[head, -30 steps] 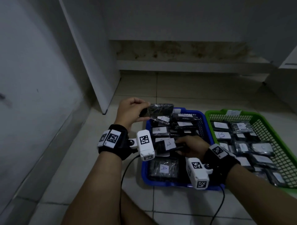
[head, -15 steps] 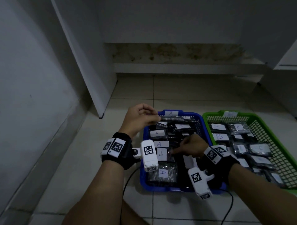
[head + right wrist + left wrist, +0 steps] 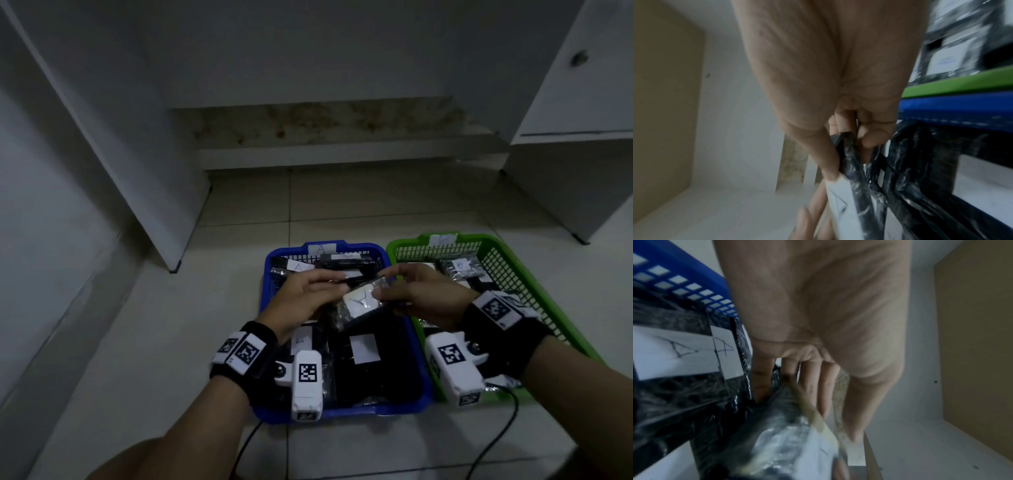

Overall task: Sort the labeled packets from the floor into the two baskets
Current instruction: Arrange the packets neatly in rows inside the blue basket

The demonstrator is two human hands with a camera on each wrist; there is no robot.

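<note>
Sorting looks nearly finished. Blue basket [image 3: 421, 349] holds many dark packets with white labels, those legible reading A; green basket [image 3: 534, 274] just beside it, to its right, holds more, one label reading B. No loose packets visible on the floor tiles [image 3: 171, 342] in the head view, though areas behind the arms are hidden.

Both hands are over the blue basket on one packet [image 3: 359, 303], label reads A. Right hand [image 3: 424, 298]: thumb and fingers curled, pinching the packet's right edge. Left hand [image 3: 305, 301]: fingers extended along the left side, thumb above; grip or mere touch, cannot tell.

Judgement: this packet belongs in the blue basket; setting it down is what remains, as far as can be seen
</note>
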